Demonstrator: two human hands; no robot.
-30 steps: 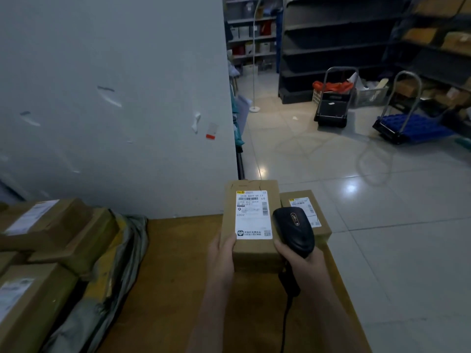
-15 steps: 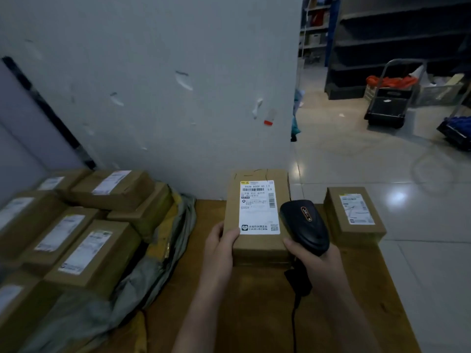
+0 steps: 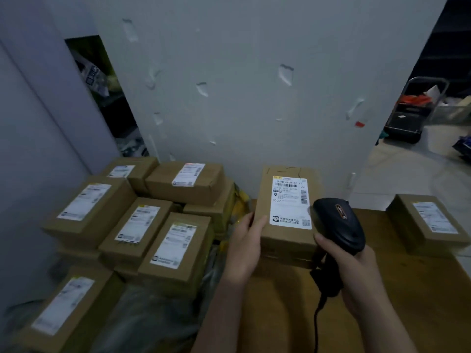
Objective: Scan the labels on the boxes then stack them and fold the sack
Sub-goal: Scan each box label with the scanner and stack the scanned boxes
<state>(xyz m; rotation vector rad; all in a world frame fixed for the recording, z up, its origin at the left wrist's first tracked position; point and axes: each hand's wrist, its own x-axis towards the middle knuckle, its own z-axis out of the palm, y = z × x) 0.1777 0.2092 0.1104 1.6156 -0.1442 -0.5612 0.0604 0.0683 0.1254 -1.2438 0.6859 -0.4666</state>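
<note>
Holding box (image 3: 285,240) in left grip (image 3: 246,248); scanner (image 3: 339,222) in right grip (image 3: 362,278), beside box

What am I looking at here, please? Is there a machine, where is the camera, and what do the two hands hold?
No machine is here: a person works with bare hands, and the camera sits on the person's head, looking forward and down. The left hand holds a cardboard box by its edge, its white label facing the camera. The right hand grips a black scanner with a cable, close beside that label. Below is a brown table; one more labelled box stands at its right end. At the left, many labelled boxes lie piled on a grey sack.
</note>
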